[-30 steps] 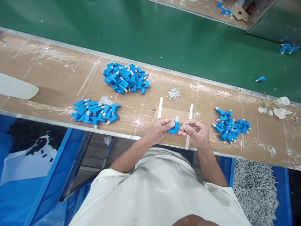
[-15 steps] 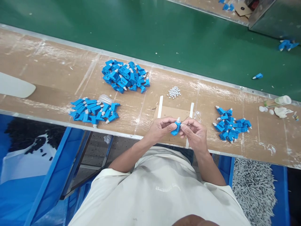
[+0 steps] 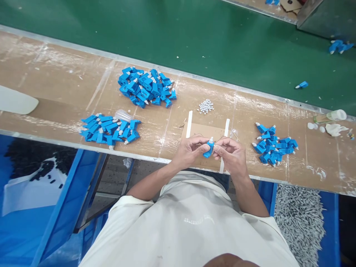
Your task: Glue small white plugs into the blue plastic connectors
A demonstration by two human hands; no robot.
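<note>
Left hand (image 3: 190, 150) and right hand (image 3: 230, 154) together pinch one blue part (image 3: 208, 149) between them, above the bench (image 3: 69, 92) edge. Three blue heaps: two left of the hands, one (image 3: 274, 146) right. One white bead cluster (image 3: 206, 106) beyond.

Three heaps of blue parts are seen on the bench: far heap (image 3: 147, 86), approx. 40+ pcs, too packed for an exact no.; left heap (image 3: 109, 128), approx. 20; right heap (image 3: 274, 144), approx. 15. One blue part (image 3: 208, 149) is held betw. two hands, left hand (image 3: 190, 150) & right hand (image 3: 231, 156). One small pile of white caps (image 3: 206, 106) is counted, pcs too tiny to no. Two white strips (image 3: 189, 124) are laid by one cardboard pad (image 3: 207, 131). Three stray blue parts (image 3: 302, 85) are noted on the green belt (image 3: 178, 33).
</note>
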